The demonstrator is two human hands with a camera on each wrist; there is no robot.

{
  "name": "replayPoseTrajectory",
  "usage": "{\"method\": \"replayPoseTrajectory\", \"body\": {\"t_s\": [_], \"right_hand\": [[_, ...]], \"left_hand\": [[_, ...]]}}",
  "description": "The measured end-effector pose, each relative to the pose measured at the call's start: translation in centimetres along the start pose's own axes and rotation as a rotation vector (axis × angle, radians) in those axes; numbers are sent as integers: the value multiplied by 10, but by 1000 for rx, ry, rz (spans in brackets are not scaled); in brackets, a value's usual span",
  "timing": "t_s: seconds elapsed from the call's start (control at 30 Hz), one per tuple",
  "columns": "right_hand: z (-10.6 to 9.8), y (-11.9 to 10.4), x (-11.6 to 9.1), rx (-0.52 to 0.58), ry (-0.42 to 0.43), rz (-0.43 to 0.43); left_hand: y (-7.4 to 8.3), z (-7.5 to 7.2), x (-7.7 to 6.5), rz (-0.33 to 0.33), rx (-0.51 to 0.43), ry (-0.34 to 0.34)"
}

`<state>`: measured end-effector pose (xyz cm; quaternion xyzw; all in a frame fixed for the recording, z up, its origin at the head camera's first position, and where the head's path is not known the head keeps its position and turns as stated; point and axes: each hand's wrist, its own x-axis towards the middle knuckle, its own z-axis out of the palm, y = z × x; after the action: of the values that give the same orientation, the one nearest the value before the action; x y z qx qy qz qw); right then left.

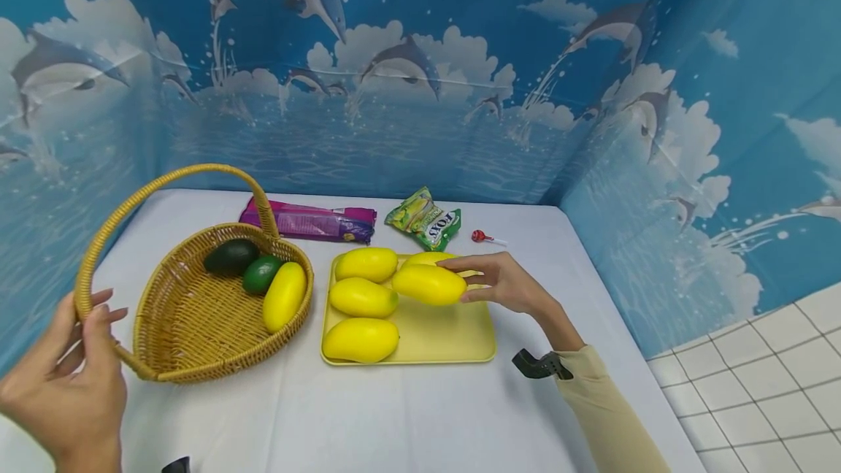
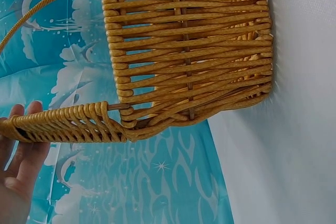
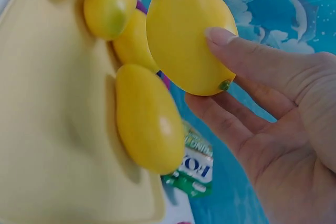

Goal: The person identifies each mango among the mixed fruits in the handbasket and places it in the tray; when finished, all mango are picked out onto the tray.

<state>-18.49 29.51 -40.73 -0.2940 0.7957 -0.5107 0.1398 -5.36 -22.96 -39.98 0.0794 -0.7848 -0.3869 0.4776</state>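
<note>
My left hand (image 1: 75,378) grips the handle (image 1: 98,239) of a wicker basket (image 1: 210,341) at the left of the table; the left wrist view shows the fingers behind that handle. Inside the basket lie a dark, avocado-like fruit (image 1: 231,258), a smaller green fruit (image 1: 261,274) and a yellow mango (image 1: 285,298). My right hand (image 1: 502,283) pinches another yellow mango (image 3: 189,38) between thumb and fingers, raised over the pale yellow tray (image 1: 447,334). Several mangoes (image 1: 361,340) rest on the tray, most along its left side, with one (image 3: 149,119) at the back right.
Behind the tray lie a purple packet (image 1: 315,221), a green Fox's candy bag (image 1: 425,219) and a red lollipop (image 1: 482,236). A blue dolphin-print curtain (image 1: 394,130) encloses the back and sides of the white-covered table (image 1: 368,422).
</note>
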Motion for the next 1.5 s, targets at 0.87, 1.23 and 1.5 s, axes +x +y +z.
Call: {"method": "replayPoseTrajectory", "body": {"t_s": [0.87, 1.23, 1.5], "right_hand": [[5, 55, 1, -27, -27, 78], [3, 58, 2, 0, -13, 66], [4, 62, 1, 17, -1, 64]], "left_hand": [[1, 0, 0, -23, -17, 4], [-1, 0, 1, -25, -2, -8], [-2, 0, 1, -27, 15, -9]]}}
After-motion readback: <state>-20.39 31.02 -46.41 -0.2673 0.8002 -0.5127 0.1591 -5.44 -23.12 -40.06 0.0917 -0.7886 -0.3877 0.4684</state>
